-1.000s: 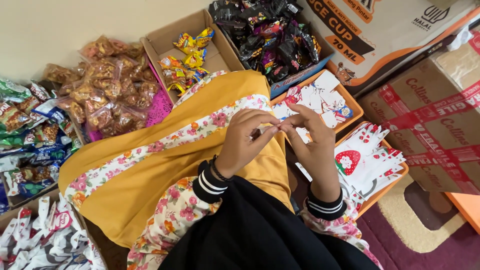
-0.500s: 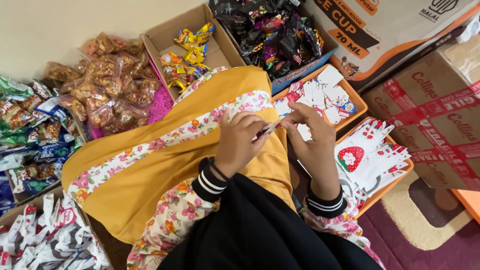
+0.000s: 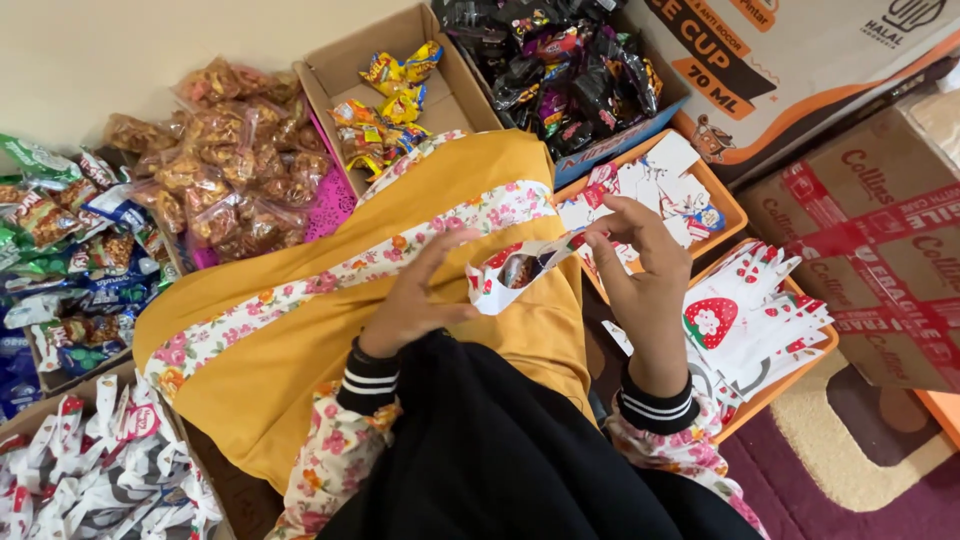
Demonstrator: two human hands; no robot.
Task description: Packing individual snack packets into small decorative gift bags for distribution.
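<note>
A small white paper pouch (image 3: pixel 515 272) with red strawberry print hangs open-mouthed over my yellow skirt (image 3: pixel 290 350); something brown shows inside it. My right hand (image 3: pixel 640 262) pinches its upper right corner. My left hand (image 3: pixel 415 295) is below and to the left of the pouch, fingers spread, thumb touching its lower left edge. Just right of my right hand, an orange tray (image 3: pixel 800 365) holds a stack of flat strawberry pouches (image 3: pixel 745 320). Behind it a second orange tray (image 3: pixel 725 200) holds small white cards.
A cardboard box (image 3: pixel 450 95) with yellow sweets and a box of dark wrapped snacks (image 3: pixel 560 70) stand ahead. Clear bags of brown snacks (image 3: pixel 230 170) and green and blue packets (image 3: pixel 60 250) lie left. White-red packets (image 3: pixel 90 470) fill the lower left. Taped cartons (image 3: pixel 880 250) stand right.
The pouch, pinched flat between both hands before, has been pulled open. My left hand let go and dropped to its lower left; my right hand still holds the corner.
</note>
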